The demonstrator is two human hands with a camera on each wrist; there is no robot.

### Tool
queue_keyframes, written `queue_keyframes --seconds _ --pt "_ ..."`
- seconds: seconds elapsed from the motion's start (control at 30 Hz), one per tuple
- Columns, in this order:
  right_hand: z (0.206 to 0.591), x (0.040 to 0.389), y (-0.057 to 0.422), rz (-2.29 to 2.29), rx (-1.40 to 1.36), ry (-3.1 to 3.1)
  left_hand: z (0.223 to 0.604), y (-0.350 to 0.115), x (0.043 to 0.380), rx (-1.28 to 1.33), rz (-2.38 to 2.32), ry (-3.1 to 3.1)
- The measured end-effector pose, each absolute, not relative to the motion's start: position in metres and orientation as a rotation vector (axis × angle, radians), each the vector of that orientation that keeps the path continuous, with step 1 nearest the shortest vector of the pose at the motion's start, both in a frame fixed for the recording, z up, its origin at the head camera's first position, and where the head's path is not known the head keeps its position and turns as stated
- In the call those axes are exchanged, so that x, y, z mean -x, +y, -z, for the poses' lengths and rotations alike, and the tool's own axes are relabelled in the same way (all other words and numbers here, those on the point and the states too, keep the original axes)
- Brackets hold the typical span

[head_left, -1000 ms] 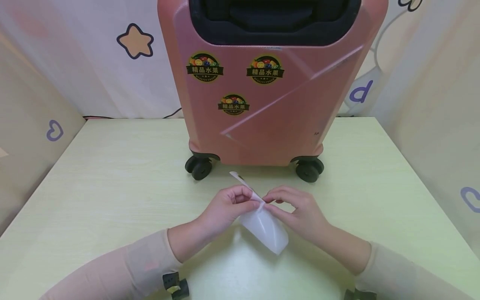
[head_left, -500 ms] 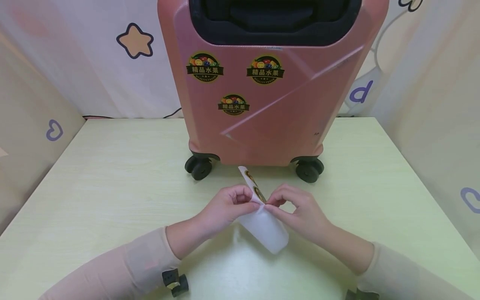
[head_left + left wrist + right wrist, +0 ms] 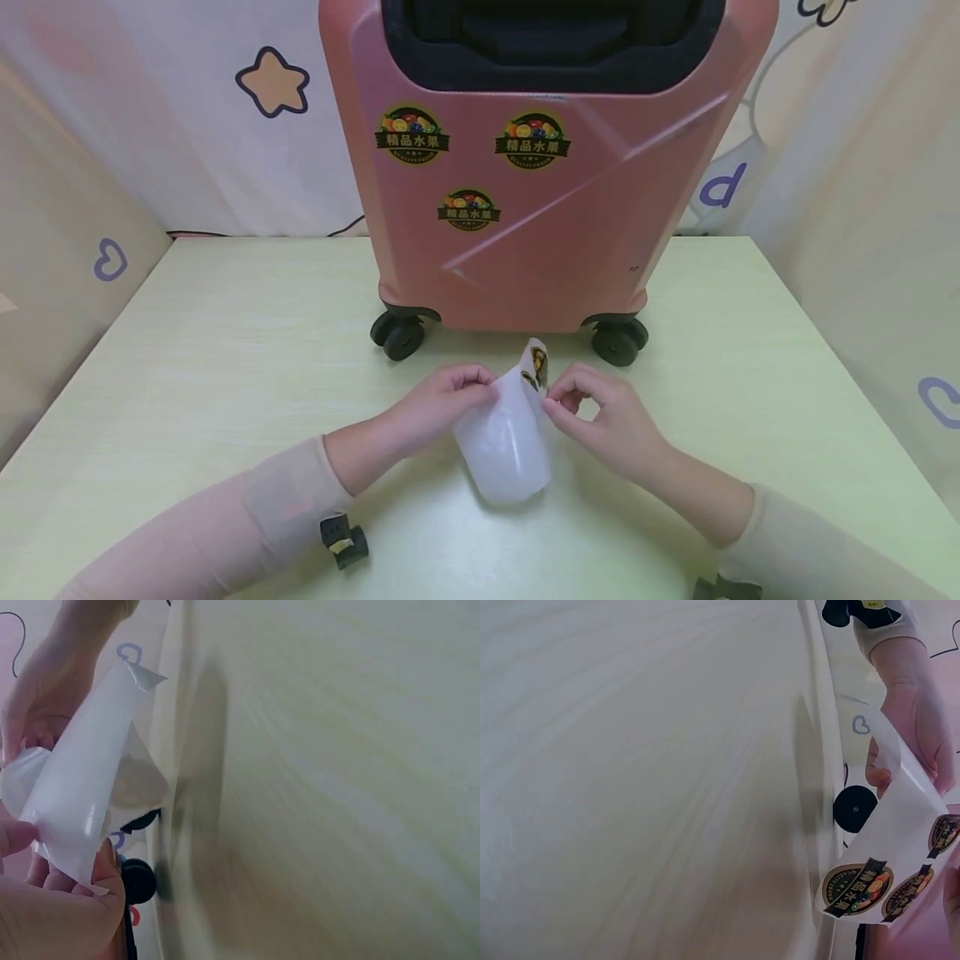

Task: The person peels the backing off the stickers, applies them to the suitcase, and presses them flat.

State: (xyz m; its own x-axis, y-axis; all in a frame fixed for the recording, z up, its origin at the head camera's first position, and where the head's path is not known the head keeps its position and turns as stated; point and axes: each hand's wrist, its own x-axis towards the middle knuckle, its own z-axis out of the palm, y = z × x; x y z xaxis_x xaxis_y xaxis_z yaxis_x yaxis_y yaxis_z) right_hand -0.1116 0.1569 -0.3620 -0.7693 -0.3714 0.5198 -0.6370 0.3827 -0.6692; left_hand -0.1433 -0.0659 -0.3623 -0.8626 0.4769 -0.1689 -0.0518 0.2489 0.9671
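Observation:
A white sheet of stickers (image 3: 506, 442) is bent between both hands above the table, its pale backing toward the head view. My left hand (image 3: 442, 408) pinches its left edge, thumb in front. At the opposite edge, the bent thumb and fingertips of my right hand (image 3: 607, 421) pinch the sheet; whether they have a sticker's edge cannot be told. The right wrist view shows round fruit stickers (image 3: 857, 887) on the sheet's printed side. Behind the hands stands a pink suitcase (image 3: 525, 250), with three matching fruit stickers (image 3: 468, 210) on its front.
The suitcase stands upright on black wheels (image 3: 401, 335) at the back of the pale table (image 3: 225, 350). A patterned curtain (image 3: 187, 150) hangs behind and at both sides. Small black devices (image 3: 343, 540) sit at the sleeve cuffs.
The sheet has turned and opened out, its lower part swinging left and its stickered top moving right. My left hand shifted slightly left; the right hand moved slightly right.

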Motion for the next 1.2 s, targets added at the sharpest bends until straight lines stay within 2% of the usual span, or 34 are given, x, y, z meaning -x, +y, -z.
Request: queue_keyframes --seconds 0.7,1.0,1.2 --pt "0.363 0.113 0.161 -1.364 -0.850 -2.438 0.371 -0.073 0.197 -0.682 -1.132 2.430" --pt "0.364 0.114 0.161 -1.390 -0.809 -2.436 0.372 -0.067 0.198 -0.708 -0.963 2.621" --pt "0.362 0.117 0.164 -1.430 -0.642 -2.458 0.361 -0.072 0.185 -0.687 -1.130 2.849"
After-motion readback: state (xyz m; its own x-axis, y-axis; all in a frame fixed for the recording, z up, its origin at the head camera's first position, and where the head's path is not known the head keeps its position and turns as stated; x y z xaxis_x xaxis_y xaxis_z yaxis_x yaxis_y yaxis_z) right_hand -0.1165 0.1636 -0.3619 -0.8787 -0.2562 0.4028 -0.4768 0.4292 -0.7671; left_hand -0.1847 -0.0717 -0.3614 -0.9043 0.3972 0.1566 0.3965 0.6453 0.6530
